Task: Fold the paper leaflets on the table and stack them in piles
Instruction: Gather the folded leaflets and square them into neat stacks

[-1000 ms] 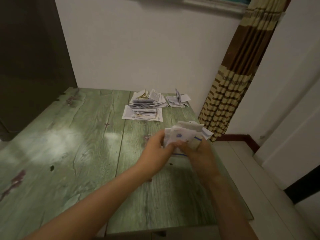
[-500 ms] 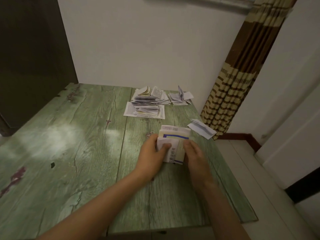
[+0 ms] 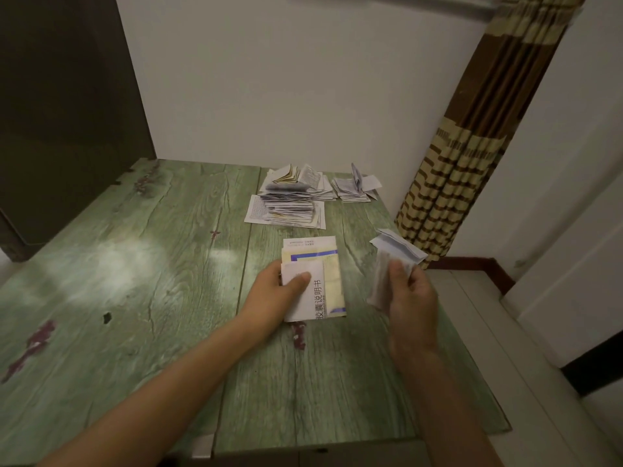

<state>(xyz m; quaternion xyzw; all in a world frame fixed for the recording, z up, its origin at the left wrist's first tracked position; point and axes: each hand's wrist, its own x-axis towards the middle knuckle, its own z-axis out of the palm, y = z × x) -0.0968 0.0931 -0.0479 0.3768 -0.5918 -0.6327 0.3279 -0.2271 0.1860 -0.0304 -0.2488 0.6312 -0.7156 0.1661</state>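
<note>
Your left hand [image 3: 273,294] pinches the stack [image 3: 325,264], long axis near-to-far; your right hand [image 3: 412,294], just right, grips a leaflet [image 3: 379,281].

Shows bare skin only, up from the frame's bottom edge: left forearm [image 3: 188,375] and left hand [image 3: 279,294] at centre, right forearm [image 3: 438,392] and right hand [image 3: 411,298] centre-right.

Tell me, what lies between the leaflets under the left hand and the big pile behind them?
Only a narrow strip of bare green table, in the head view; the leaflets and the big pile do not touch.
</note>
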